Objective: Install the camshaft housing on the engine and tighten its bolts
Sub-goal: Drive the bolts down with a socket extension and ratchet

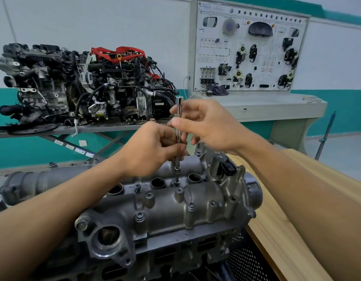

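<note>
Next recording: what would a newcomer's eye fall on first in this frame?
At centre, the left hand and right hand pinch an upright chrome bar, its tip down on the grey housing in the foreground. Behind on the left sits a whole engine with red hoses, and at back right stands a white training board.

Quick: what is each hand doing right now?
Left hand: closed, gripping the bar low down.
Right hand: closed, pinching the same bar higher up.
</note>
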A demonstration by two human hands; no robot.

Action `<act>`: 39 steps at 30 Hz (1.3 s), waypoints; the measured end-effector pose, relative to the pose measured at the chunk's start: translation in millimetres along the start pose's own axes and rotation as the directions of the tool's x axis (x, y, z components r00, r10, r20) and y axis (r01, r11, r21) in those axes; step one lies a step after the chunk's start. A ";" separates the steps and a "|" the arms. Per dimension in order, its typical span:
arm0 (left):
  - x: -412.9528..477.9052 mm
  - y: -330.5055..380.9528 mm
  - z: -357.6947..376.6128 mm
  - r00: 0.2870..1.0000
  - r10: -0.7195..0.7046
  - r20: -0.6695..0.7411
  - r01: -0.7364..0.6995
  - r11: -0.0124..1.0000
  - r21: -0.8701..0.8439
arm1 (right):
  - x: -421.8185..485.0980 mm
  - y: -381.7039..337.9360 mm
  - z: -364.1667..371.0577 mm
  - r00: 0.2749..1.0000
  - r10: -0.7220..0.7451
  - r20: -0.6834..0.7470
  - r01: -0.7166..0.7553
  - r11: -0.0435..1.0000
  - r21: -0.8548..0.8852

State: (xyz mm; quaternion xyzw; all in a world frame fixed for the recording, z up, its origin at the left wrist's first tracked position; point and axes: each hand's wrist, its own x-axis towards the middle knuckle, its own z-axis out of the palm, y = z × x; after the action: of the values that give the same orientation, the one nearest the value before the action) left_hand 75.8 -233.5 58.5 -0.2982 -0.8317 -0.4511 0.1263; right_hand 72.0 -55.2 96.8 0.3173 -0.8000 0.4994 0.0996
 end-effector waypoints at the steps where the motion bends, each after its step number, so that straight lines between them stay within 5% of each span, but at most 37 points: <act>1: 0.6 0.1 -1.0 0.999 -0.006 0.036 0.006 1.000 -0.007 | -0.9 -0.5 -3.2 0.998 -0.024 0.050 0.024 1.000 -0.007; 5: 2.1 4.1 0.4 0.995 -0.026 0.096 0.029 0.999 -0.030 | -4.6 1.9 -4.8 0.996 -0.070 0.052 0.072 0.997 -0.039; 12: -1.0 -1.6 5.6 0.996 -0.062 -0.061 0.062 0.998 -0.011 | -4.0 9.3 23.2 0.904 -0.094 -0.417 0.011 0.980 -0.197; 14: -2.3 -2.2 6.1 0.997 -0.040 -0.063 0.040 0.999 -0.007 | -3.6 6.6 22.5 0.929 -0.075 -0.361 0.010 0.984 -0.177; 19: -2.0 -2.8 3.9 0.996 -0.083 0.018 0.084 0.992 -0.091 | -6.3 2.5 2.9 0.999 -0.015 0.042 0.013 0.999 0.047; 30: -6.3 -6.8 8.5 0.992 -0.126 0.014 0.127 0.984 -0.122 | -8.1 7.7 27.8 0.929 -0.054 -0.365 0.057 0.998 -0.004; 39: -4.6 -9.3 9.1 0.990 -0.126 0.060 0.132 0.985 -0.112 | -0.8 -10.0 -3.0 0.999 -0.051 0.003 0.051 0.997 0.056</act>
State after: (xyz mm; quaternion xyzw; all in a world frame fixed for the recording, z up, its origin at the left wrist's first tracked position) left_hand 74.2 -231.6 44.9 -0.2623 -0.8247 -0.4977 0.0575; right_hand 78.2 -55.3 105.3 0.3413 -0.7776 0.5181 0.1018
